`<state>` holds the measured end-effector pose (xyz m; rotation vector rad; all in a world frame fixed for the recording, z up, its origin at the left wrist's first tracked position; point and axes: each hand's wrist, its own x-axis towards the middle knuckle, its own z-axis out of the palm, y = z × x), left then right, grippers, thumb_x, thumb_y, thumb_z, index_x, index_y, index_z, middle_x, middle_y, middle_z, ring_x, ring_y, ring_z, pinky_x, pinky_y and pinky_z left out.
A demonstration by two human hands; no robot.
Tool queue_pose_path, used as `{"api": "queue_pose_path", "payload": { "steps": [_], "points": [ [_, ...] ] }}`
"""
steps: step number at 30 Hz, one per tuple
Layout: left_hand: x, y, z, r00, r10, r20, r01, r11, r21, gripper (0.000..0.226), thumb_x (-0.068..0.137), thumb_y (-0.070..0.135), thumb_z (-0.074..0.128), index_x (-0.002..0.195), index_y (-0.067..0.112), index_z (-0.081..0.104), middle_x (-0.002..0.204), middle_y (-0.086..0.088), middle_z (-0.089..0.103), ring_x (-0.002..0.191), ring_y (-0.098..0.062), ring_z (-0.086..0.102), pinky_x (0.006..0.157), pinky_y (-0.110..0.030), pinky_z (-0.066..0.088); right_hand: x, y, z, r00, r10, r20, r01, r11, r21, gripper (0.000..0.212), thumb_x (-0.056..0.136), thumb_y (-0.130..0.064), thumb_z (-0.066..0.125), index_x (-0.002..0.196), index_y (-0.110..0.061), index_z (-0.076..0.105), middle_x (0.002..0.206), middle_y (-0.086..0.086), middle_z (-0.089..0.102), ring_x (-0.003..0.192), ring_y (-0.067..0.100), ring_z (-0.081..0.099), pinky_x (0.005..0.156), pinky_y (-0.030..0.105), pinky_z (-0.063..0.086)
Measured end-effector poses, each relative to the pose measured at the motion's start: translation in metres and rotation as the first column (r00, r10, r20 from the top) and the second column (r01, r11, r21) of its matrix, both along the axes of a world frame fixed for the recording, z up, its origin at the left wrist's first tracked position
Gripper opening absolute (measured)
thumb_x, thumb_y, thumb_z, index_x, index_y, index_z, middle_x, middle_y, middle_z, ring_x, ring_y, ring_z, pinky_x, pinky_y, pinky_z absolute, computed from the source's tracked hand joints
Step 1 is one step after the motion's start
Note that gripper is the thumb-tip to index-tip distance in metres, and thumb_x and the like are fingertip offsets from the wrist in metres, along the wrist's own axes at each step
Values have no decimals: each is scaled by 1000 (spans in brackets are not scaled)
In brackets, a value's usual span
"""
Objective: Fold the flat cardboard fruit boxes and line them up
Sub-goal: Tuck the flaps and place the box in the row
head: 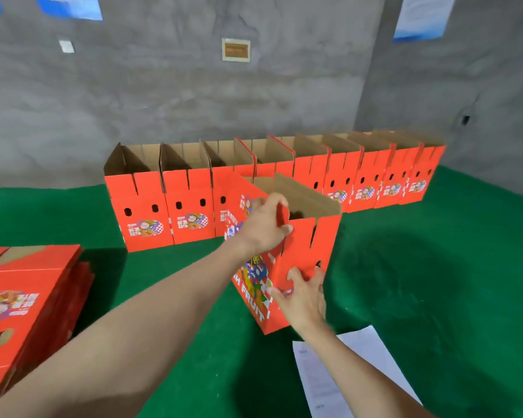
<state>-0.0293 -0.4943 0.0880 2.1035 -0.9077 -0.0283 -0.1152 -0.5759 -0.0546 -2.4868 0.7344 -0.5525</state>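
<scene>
An opened red fruit box (299, 251) stands upright and slightly tilted on the green surface in the middle of the view, its brown inside showing at the top. My left hand (264, 226) grips the top edge of its near corner flap. My right hand (304, 294) presses on the lower front panel, fingers spread near the handle holes. Behind it, a row of several folded red boxes (191, 203) runs along the grey wall from left to right. A stack of flat red boxes (27, 300) lies at the left edge.
The green mat (435, 267) covers the whole work surface, with open room to the right of the held box. White paper sheets (323, 378) lie near the front under my right forearm. A grey concrete wall (194, 95) backs the row.
</scene>
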Motion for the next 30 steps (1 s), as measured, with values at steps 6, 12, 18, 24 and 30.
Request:
{"api": "queue_pose_path", "payload": {
  "steps": [6, 12, 18, 24, 30],
  "points": [
    [8, -40, -11, 993, -10, 117, 22, 995, -98, 38, 75, 3, 72, 104, 12, 50, 111, -6, 45, 95, -18, 45, 78, -16, 29, 15, -59, -8, 985, -118, 122, 120, 993, -9, 41, 74, -45, 75, 102, -21, 57, 151, 17, 12, 118, 43, 47, 85, 39, 48],
    [15, -106, -8, 990, -123, 66, 127, 990, -62, 35, 86, 2, 61, 118, 7, 48, 109, -8, 53, 104, -24, 53, 83, -21, 35, 33, -146, -9, 958, -181, 222, 185, 983, 3, 34, 77, -15, 76, 102, -4, 56, 156, 25, -3, 131, 51, 33, 90, 45, 47],
    [45, -157, -14, 956, -287, -56, 285, 868, 406, 82, 90, -5, 48, 153, 24, 2, 160, -6, 5, 146, -17, 13, 111, -18, 12, 65, -203, -18, 964, -250, 94, 221, 944, 246, 40, 91, -22, 61, 123, -2, 49, 147, 30, 19, 117, 46, 50, 91, 41, 44],
    [55, -178, -23, 960, -278, -12, 265, 901, 344, 92, 89, -6, 46, 149, 37, -8, 161, -2, -3, 147, -14, 3, 114, -23, 13, 90, -209, -19, 910, -369, 188, 284, 887, 364, 39, 94, -14, 55, 127, 2, 41, 147, 25, 26, 111, 46, 52, 85, 44, 43],
    [67, -156, -39, 972, -236, -12, 228, 923, 309, 88, 91, -4, 47, 150, 36, -5, 161, 2, -1, 147, -14, 6, 113, -23, 13, 94, -183, -25, 853, -346, 392, 226, 920, 319, 54, 87, 2, 55, 137, -7, 37, 150, 19, 25, 121, 47, 45, 86, 55, 47]
  ]
}}
